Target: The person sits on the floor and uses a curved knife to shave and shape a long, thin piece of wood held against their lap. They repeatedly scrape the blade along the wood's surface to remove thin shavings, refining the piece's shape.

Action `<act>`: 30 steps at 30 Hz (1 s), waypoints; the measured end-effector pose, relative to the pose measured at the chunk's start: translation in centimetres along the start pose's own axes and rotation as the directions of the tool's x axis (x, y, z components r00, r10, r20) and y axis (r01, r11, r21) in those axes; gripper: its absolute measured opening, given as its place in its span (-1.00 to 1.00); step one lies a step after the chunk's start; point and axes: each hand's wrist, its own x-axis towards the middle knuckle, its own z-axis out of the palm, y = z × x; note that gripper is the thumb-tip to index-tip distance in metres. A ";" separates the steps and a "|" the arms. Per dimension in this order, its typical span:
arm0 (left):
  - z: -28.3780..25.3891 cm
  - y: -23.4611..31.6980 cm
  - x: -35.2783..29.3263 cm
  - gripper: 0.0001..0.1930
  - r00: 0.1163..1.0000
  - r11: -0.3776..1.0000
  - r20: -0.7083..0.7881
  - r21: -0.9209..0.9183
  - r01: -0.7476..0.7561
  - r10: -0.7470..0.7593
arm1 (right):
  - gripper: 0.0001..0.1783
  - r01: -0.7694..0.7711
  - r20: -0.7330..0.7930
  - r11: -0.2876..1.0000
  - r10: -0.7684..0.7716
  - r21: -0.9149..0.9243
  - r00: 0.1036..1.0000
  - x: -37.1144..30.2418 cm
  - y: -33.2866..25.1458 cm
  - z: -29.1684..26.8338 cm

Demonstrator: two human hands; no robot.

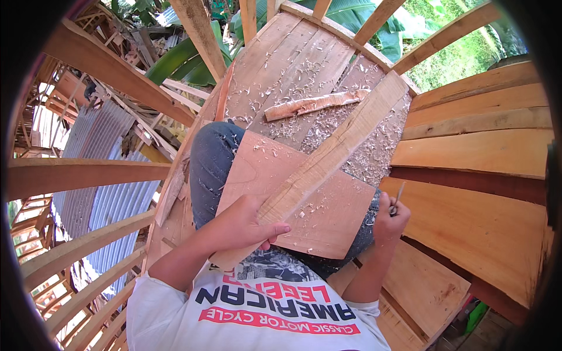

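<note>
Across the lap: long pale wooden strip point(339, 149), set diagonally over a flat reddish board point(257, 169); near end by the shirt point(257, 310), far end over the plank floor point(252, 64).
Left hand point(249, 221): wrapped around the strip near its lower end, thumb on top.
Right hand point(390, 222): fingers closed on a small knife-like tool point(400, 193), blade pointing up, apart from the strip.
Board: rests on the thighs; scattered shavings point(377, 146) on it, more on the floor.
Beyond board: rough length of wood point(316, 105) lying on the floor.
Right side: wide planks point(468, 228).
Left side: wooden slats point(88, 171), corrugated sheets point(120, 199) beyond.
</note>
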 end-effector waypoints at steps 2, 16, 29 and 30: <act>0.1 0.9 0.8 -0.73 0.999 0.993 0.035 -0.116 -0.032 0.036 | -0.54 -0.012 0.121 0.997 0.002 0.081 0.993 -2.3 -0.8 1.9; 4.0 2.2 7.0 -0.66 0.788 0.648 -0.397 -0.451 -0.614 0.470 | -0.32 -0.433 0.474 0.445 0.021 0.784 0.880 -8.8 -1.9 4.8; 5.2 -1.2 6.2 -0.65 0.800 0.718 -0.291 -0.353 -0.600 0.525 | -0.62 -0.345 0.305 0.360 0.166 0.867 0.938 -5.7 -0.9 1.7; 4.9 -1.2 5.6 -0.64 0.818 0.764 -0.232 -0.293 -0.575 0.527 | -0.67 -0.368 0.316 0.325 0.202 0.871 0.927 -5.2 -0.4 1.0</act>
